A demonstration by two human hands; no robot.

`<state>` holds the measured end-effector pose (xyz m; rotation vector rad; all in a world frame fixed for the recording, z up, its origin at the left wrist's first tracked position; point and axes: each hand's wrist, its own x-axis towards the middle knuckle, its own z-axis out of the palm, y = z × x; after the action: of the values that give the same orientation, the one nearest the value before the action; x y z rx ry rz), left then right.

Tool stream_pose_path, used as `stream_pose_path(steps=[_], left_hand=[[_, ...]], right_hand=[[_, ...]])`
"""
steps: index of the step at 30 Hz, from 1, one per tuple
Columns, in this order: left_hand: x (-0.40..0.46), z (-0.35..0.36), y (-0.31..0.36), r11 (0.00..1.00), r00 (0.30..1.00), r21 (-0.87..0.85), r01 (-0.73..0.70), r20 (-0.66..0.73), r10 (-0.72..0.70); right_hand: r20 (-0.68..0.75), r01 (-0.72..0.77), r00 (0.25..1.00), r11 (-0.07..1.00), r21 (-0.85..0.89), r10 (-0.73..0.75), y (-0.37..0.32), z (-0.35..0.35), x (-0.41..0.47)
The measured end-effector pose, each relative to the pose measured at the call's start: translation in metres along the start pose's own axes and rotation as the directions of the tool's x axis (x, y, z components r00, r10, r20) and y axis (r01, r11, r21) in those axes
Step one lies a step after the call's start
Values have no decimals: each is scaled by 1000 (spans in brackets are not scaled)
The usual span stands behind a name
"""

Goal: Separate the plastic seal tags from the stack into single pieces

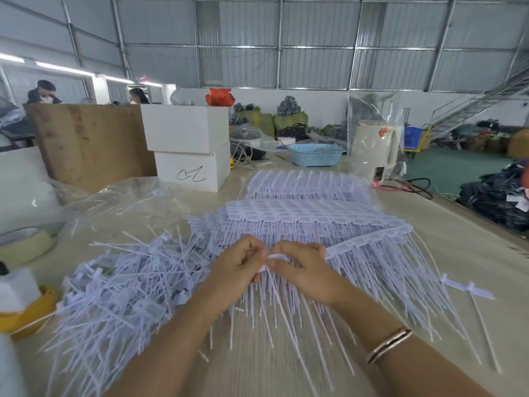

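Note:
A wide stack of joined white plastic seal tags [309,216] lies across the middle of the table, heads in rows and thin tails pointing toward me. My left hand [237,263] and my right hand [303,267] meet at the near edge of the stack. Both pinch the end of one strip of tags [276,257], which runs off to the right from my right hand. A loose heap of single tags [123,287] lies at the left. Two single tags [469,290] lie at the right.
Two white boxes [189,147] and a brown board [88,141] stand behind the heap. A blue basket [315,154] and a cream appliance [375,150] stand at the back. Tape rolls [28,239] and a yellow roll [25,313] sit at the left. Clear plastic bags [123,199] lie nearby.

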<state>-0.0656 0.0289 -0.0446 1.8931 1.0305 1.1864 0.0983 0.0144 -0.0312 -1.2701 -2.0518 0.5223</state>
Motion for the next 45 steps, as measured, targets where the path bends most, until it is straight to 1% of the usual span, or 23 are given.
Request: stream_pose_path(steps=[2, 6, 7, 9, 10, 11, 12, 13, 14, 15, 17, 19, 21, 22, 23, 24, 26, 28, 30, 34, 37, 39, 45], left_hand=[[-3, 5, 2, 999, 1000, -47, 7, 6, -6], [-7, 17, 6, 932, 987, -345, 106, -75, -140], [-6, 20, 9, 881, 978, -455, 126, -90, -186], [-2, 17, 16, 690, 946, -713, 123, -125, -298], [0, 11, 17, 638, 931, -763, 103, -153, -333], [1, 4, 17, 694, 925, -715, 85, -203, -321], [1, -4, 15, 828, 926, -556, 76, -269, -265], [0, -12, 12, 952, 931, -295, 79, -320, -177], [-1, -19, 10, 997, 935, 3, 81, -348, -75], [-2, -24, 9, 966, 938, 247, 82, -346, 9], [-3, -33, 9, 839, 933, 526, 139, -353, 66], [-5, -41, 11, 702, 918, 662, 261, -395, 32], [-5, -48, 9, 512, 900, 775, 370, -436, 10], [-5, -49, 8, 425, 895, 817, 390, -445, 33], [-5, -47, 8, 406, 897, 838, 364, -433, 90], [-6, -43, 9, 439, 901, 852, 284, -394, 182], [-6, -28, 13, 636, 913, 768, 80, -312, 262], [-7, -10, 22, 860, 973, 507, 56, -220, 66], [-8, 2, 22, 937, 989, 338, 91, -142, -45], [-8, 9, 17, 975, 990, 223, -5, -134, 36], [-8, 10, 15, 964, 994, 263, -42, -90, 68], [-7, 11, 12, 962, 993, 272, -39, -100, 68], [-6, 11, 10, 961, 981, 272, -45, -167, 93]], right_hand=[[36, 7, 999, 985, 172, -14, 0, -5, -1], [-88, 75, 995, 927, 368, -45, -1, 0, -2], [-138, 102, 989, 913, 395, -51, -2, 2, -2], [-246, 166, 968, 879, 446, -58, -4, 0, -2], [-288, 191, 956, 866, 461, -58, -4, -3, -2], [-314, 207, 947, 865, 457, -61, -5, -6, -3], [-319, 210, 945, 880, 426, -71, -5, -8, -3], [-304, 194, 949, 906, 375, -78, -4, -8, -3], [-267, 155, 961, 934, 323, -68, -2, -6, -4], [-220, 103, 975, 954, 281, -40, 0, -3, -5], [-138, 26, 990, 967, 253, 9, 3, 3, -6], [-127, 26, 992, 977, 213, 1, 4, 5, -6], [-128, 79, 990, 986, 148, -60, 5, 6, -4], [-124, 115, 987, 986, 118, -100, 5, 7, -3], [-119, 150, 983, 984, 99, -138, 5, 8, -2], [-118, 173, 980, 980, 99, -162, 5, 10, -2], [-146, 204, 972, 971, 124, -185, 4, 12, -1], [-178, 225, 964, 963, 148, -198, 3, 14, 1], [-164, 206, 971, 959, 196, -175, 2, 15, 1], [-103, 104, 992, 953, 285, -78, 5, 6, 0], [-69, 85, 994, 996, -24, -86, 8, -1, 4], [-54, 99, 992, 967, -233, -115, 6, -3, 5], [-81, 147, 972, 836, -528, -221, -7, -10, 2]])
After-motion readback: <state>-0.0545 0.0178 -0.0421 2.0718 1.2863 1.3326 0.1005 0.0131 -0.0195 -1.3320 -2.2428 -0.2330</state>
